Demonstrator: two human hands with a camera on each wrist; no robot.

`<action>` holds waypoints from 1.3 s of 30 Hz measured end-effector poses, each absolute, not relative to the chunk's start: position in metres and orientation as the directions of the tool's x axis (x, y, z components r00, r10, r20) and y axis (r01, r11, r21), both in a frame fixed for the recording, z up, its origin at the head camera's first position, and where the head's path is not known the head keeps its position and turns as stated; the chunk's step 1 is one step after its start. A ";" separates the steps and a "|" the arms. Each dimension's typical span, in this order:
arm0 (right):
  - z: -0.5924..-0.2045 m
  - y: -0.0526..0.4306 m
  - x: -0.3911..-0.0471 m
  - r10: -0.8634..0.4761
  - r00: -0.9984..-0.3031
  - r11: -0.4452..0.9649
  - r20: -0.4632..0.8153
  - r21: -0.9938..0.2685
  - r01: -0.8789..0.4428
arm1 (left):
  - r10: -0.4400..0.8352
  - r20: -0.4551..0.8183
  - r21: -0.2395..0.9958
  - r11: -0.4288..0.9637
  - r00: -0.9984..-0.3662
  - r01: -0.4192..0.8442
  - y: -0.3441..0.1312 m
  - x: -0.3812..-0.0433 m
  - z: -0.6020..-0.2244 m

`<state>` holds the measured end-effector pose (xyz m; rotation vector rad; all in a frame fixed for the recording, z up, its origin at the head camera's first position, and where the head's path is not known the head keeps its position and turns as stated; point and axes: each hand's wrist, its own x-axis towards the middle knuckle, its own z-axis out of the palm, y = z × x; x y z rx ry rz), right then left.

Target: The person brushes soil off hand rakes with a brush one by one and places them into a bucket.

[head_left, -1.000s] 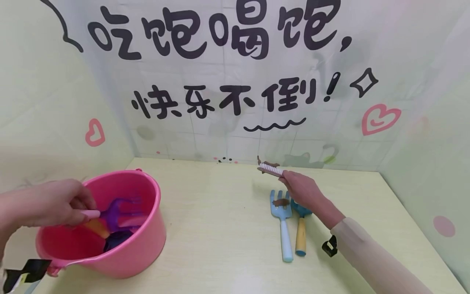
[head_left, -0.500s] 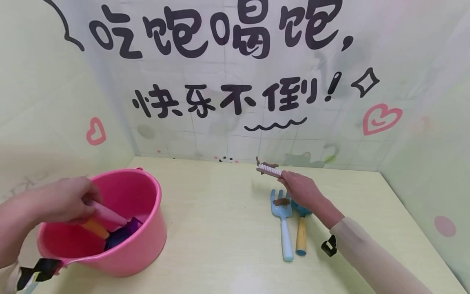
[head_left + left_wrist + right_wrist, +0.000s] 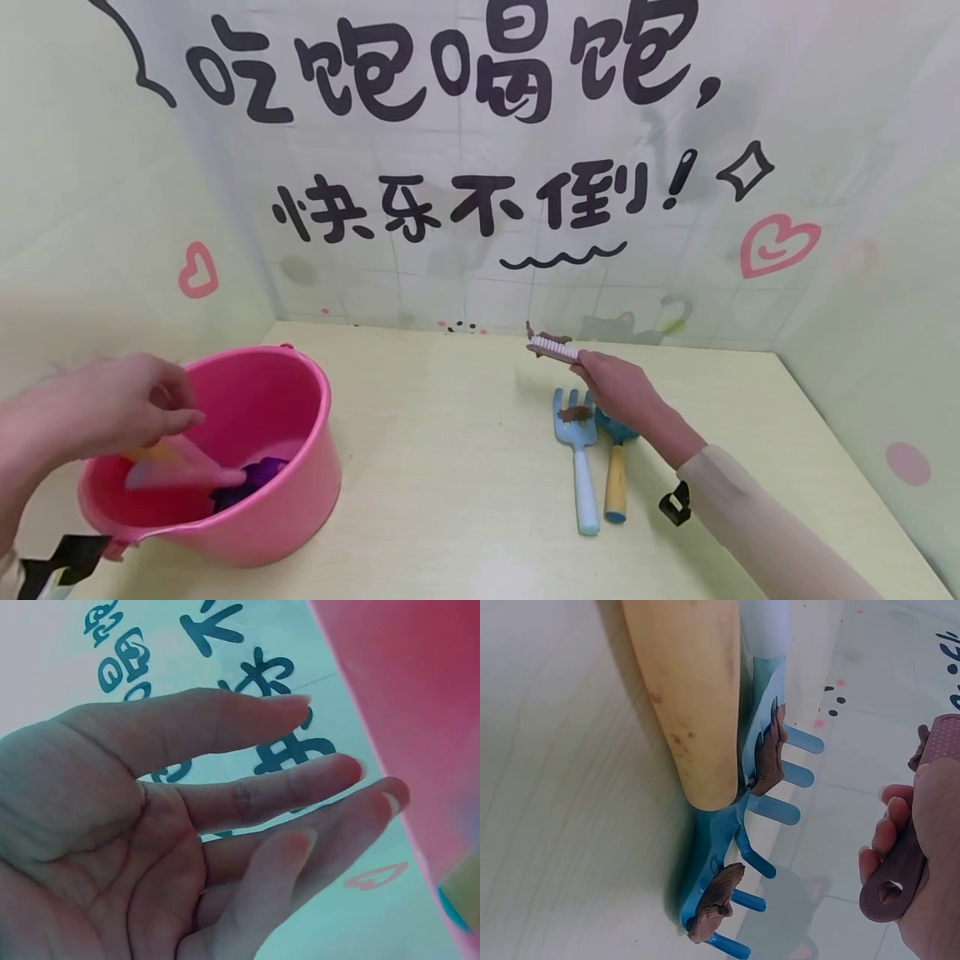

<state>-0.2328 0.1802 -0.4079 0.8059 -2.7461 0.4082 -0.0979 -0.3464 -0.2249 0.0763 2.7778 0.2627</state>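
Observation:
My left hand (image 3: 105,408) is over the pink bucket (image 3: 300,500), its fingers loosely extended and holding nothing. Below it, a purple garden fork (image 3: 268,471) with a pink handle lies tilted inside, its handle blurred. A yellow handle (image 3: 150,454) is partly hidden there. My right hand (image 3: 622,387) grips a brush (image 3: 553,348) with white bristles by its brown handle (image 3: 896,877), above the table. Brown clay-like bits show at the brush head. Under this hand lie a light blue garden fork (image 3: 583,483) and a darker blue one with a yellow handle (image 3: 615,483), each bearing a brown clay-like lump (image 3: 771,754).
The pale wooden table (image 3: 420,467) is bounded by a lettered sheet (image 3: 480,287) at the back and pale sheets on both sides. The bucket's rim stands well above the tabletop at the left.
My left hand lowered the pink-handled purple fork into the bucket and let go of it; its handle now tips leftward. The right hand with the brush has stayed in place.

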 end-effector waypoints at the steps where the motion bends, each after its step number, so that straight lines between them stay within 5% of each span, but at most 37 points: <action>1: -0.408 0.180 -0.233 -0.485 -0.816 0.808 0.313 -0.196 -0.556 | 0.085 -0.316 0.189 0.982 -0.945 0.025 -0.344 -0.097 -0.223; 12: -0.407 0.184 -0.232 -0.478 -0.821 0.804 0.314 -0.221 -0.552 | 0.157 -0.044 0.224 0.964 -0.987 0.143 -0.292 -0.087 -0.211; 22: -0.409 0.187 -0.231 -0.456 -0.848 0.818 0.269 -0.248 -0.519 | 0.272 0.041 0.337 0.902 -0.961 0.270 -0.221 -0.080 -0.219; 30: -0.409 0.186 -0.233 -0.472 -0.839 0.809 0.272 -0.246 -0.535 | 0.351 -0.060 0.428 0.855 -0.935 0.294 -0.175 -0.088 -0.246; 39: -0.407 0.187 -0.234 -0.458 -0.855 0.820 0.244 -0.255 -0.512 | 0.508 -0.144 0.548 0.755 -0.849 0.359 -0.116 -0.112 -0.319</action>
